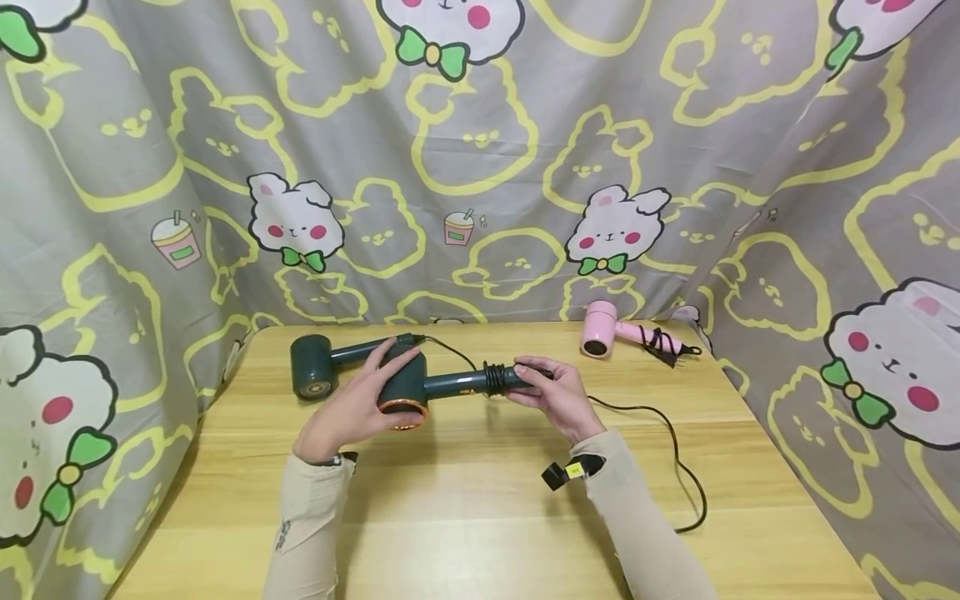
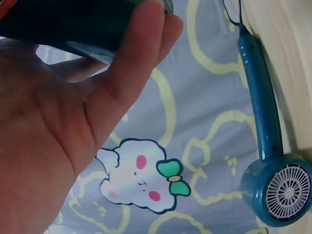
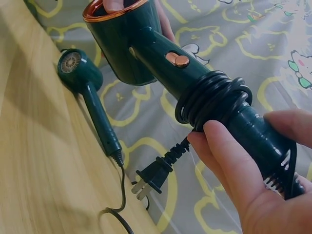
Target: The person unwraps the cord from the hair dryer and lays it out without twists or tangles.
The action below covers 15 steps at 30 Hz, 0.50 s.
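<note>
Hair dryer (image 1: 452,384), copper-rimmed, spans crosswise from the left hand (image 1: 354,410) gripping its barrel (image 1: 407,383) to the right hand (image 1: 557,395) pinching its handle end (image 3: 256,135)

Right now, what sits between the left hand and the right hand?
The handle of the held green dryer, with black cord coiled around it; the head view shows this.
</note>
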Each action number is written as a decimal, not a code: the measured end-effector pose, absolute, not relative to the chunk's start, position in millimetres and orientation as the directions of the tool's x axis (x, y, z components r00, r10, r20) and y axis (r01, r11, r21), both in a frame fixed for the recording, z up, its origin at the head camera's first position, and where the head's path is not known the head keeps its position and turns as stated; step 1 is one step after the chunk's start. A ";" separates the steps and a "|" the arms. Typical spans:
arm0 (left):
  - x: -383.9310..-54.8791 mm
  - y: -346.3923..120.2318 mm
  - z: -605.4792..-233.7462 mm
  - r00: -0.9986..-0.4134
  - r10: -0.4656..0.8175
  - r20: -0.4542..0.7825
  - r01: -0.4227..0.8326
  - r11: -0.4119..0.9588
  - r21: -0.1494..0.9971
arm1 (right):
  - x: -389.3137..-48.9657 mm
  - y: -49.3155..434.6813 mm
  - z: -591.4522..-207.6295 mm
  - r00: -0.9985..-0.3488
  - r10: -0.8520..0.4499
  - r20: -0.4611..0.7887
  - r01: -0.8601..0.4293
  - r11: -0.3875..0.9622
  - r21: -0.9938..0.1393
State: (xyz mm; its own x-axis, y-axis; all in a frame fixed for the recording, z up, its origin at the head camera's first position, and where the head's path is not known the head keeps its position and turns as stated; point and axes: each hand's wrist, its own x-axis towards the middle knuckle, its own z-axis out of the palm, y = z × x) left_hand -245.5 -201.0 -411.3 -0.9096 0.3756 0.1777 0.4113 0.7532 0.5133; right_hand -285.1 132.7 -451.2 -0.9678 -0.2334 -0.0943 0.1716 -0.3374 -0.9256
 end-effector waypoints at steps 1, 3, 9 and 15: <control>-246.0 -201.6 -411.5 -0.907 0.378 0.184 0.416 0.752 0.511 | -284.3 132.8 -450.4 -0.967 -0.239 -0.092 0.171 -0.338 -0.925; -246.8 -203.5 -412.4 -0.906 0.378 0.193 0.422 0.751 0.508 | -283.1 133.4 -449.4 -0.962 -0.258 -0.088 0.176 -0.344 -0.922; -247.4 -210.9 -413.4 -0.908 0.375 0.188 0.412 0.715 0.565 | -281.3 138.3 -447.1 -0.937 -0.344 -0.058 0.179 -0.330 -0.927; -245.7 -214.3 -411.8 -0.908 0.377 0.183 0.403 0.665 0.629 | -285.6 149.3 -448.9 -0.896 -0.443 0.000 0.148 -0.299 -0.943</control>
State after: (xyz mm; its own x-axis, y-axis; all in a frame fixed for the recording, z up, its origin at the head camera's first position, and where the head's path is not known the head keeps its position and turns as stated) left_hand -245.7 -214.3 -411.8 -0.9078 0.3773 0.1834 0.4034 0.6650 0.6285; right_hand -285.6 149.3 -448.9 -0.8964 -0.4433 0.0003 0.1477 -0.2993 -0.9427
